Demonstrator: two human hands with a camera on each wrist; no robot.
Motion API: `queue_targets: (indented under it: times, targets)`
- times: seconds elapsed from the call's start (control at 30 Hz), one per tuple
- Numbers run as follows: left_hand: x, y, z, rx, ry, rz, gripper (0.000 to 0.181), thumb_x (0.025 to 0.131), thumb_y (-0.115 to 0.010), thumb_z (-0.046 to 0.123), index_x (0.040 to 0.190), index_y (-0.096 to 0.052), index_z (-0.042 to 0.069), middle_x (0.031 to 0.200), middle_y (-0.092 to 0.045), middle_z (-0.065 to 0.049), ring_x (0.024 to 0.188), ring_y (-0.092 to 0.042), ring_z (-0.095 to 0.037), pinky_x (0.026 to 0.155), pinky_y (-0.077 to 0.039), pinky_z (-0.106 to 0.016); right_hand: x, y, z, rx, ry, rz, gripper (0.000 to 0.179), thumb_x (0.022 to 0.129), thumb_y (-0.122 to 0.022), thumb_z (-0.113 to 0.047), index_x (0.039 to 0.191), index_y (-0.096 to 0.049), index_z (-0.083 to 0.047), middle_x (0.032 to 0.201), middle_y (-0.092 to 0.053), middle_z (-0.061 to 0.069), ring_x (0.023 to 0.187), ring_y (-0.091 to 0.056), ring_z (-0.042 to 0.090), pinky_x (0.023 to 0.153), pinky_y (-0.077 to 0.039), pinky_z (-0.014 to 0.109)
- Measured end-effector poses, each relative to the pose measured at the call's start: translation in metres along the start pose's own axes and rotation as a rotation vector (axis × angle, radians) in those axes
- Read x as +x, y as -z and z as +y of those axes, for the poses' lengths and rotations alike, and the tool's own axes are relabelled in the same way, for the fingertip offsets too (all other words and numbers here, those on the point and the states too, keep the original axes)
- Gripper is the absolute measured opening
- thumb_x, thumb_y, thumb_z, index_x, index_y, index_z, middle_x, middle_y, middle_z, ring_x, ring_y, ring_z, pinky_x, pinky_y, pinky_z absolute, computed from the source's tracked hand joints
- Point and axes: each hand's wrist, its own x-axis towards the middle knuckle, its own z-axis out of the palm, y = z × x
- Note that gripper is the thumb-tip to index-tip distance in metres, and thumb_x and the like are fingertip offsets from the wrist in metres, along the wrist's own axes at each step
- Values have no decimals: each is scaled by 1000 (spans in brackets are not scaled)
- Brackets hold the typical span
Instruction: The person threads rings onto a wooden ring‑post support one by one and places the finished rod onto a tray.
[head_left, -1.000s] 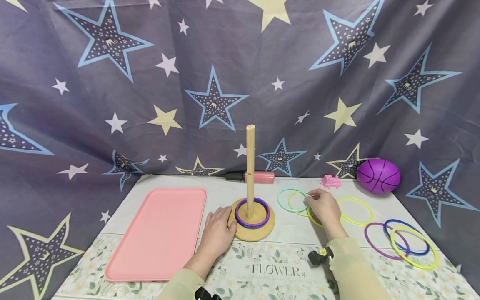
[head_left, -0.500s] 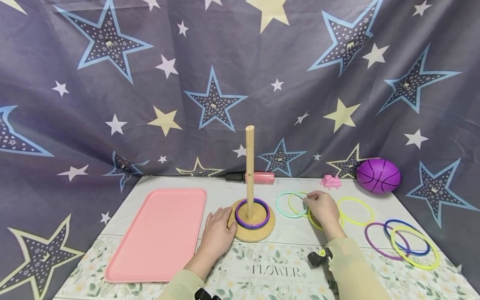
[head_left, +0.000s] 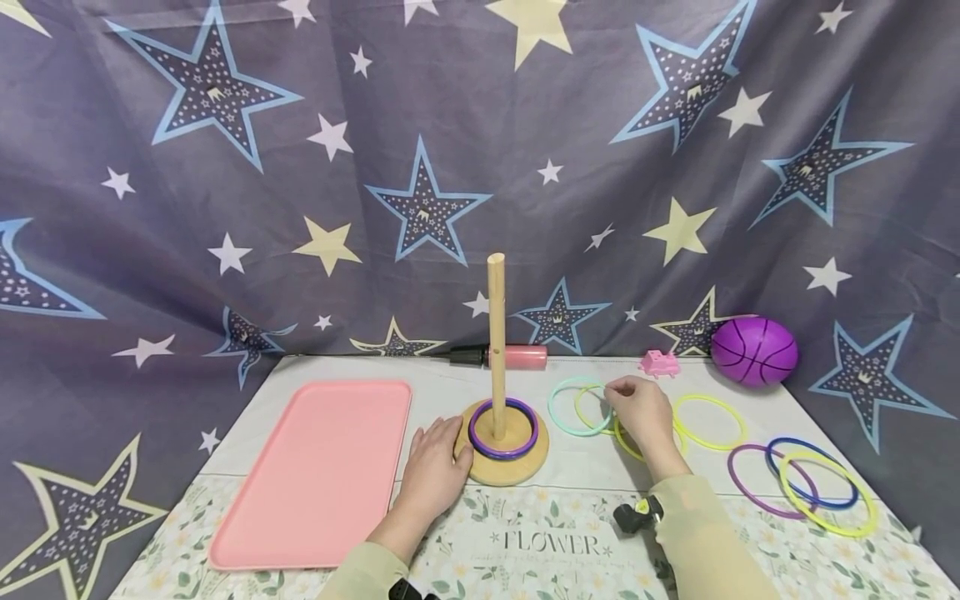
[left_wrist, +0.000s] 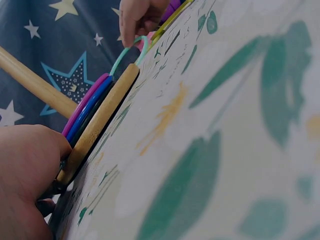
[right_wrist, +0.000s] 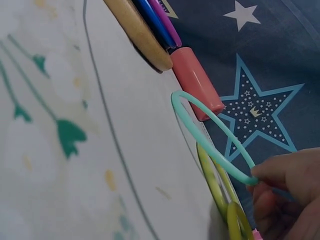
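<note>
My right hand [head_left: 643, 417] pinches the edge of a mint-green ring [head_left: 551, 408] between thumb and fingertips. In the right wrist view this ring [right_wrist: 200, 137] is tilted, its near side above the white tabletop. Left of it stands a wooden peg [head_left: 497, 342] on a round wooden base [head_left: 501, 475]. A purple ring [head_left: 535, 433] lies around the peg with a blue ring [left_wrist: 90, 108] beneath it. My left hand [head_left: 437, 465] rests at the left edge of the base, fingers extended and thumb on its near side. Yellow rings [head_left: 577, 410] lie partly under my right hand.
A pink tray [head_left: 315, 475] lies at the left. Behind the peg is a pink and black pump [head_left: 525, 357]. A yellow ring [head_left: 745, 427], a purple ring [head_left: 731, 475] and a blue ring [head_left: 855, 492] lie at right. A purple ball [head_left: 754, 350] and pink toy [head_left: 659, 363] sit behind.
The mint-green ring has shifted slightly left and its left side sits a little lower, my right hand moving slightly left with it. My left hand stays at the base.
</note>
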Motion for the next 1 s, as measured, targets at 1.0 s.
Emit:
queue_targets:
  times: [1.0]
  targets:
    - [0,-2,-3,-5,6,5,54,106,-66,18,154,-58,-7,156,-59,-26,153,-46,-47,132,-20,-67,-8,22,-62,651,-11,67,25,102,-81,-13,118,-79,7,81,-74,-4,64,-66,5,66,-60,18]
